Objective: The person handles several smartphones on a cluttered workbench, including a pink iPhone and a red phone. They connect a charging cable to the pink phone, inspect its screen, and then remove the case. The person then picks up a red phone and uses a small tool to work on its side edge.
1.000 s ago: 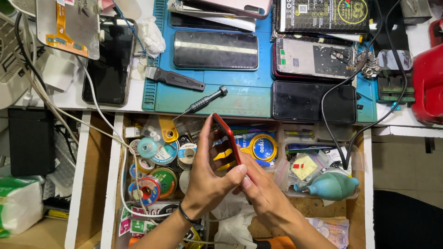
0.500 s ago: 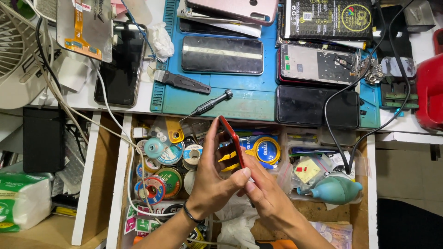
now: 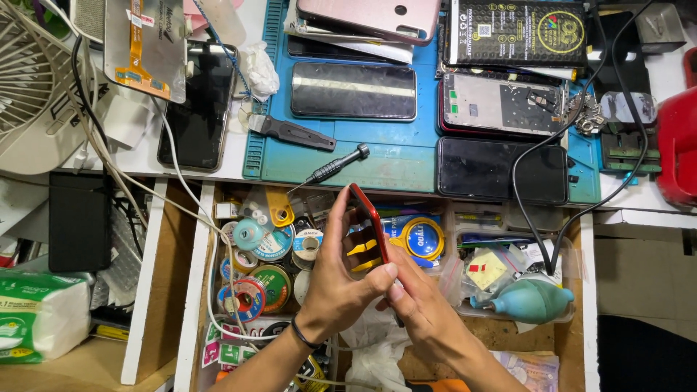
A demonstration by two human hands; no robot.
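Midair, hands (image 3: 377, 294) pinch red phone (image 3: 365, 218) (edge-up)

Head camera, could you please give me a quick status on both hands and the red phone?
Left hand grips red phone edge-on above open drawer. Right hand fingertips on its lower edge. Screwdriver lies on blue mat, clear of both.

Two hands: left (image 3: 335, 290), right (image 3: 425, 316). One red phone (image 3: 367, 221) between them. On mat (image 3: 406, 156): three dark screens (image 3: 353, 91) (image 3: 502, 169) (image 3: 197, 109), one pink back cover (image 3: 370, 14), one stripped frame (image 3: 501, 105), one black pack (image 3: 517, 33). One screwdriver (image 3: 334, 165), one black-handled tool (image 3: 290, 132). One teal blower (image 3: 530, 301). One fan (image 3: 33, 80). One tissue pack (image 3: 40, 316). Tape and wire spools (image 3: 272, 243) in drawer: about eight, exact count unclear.
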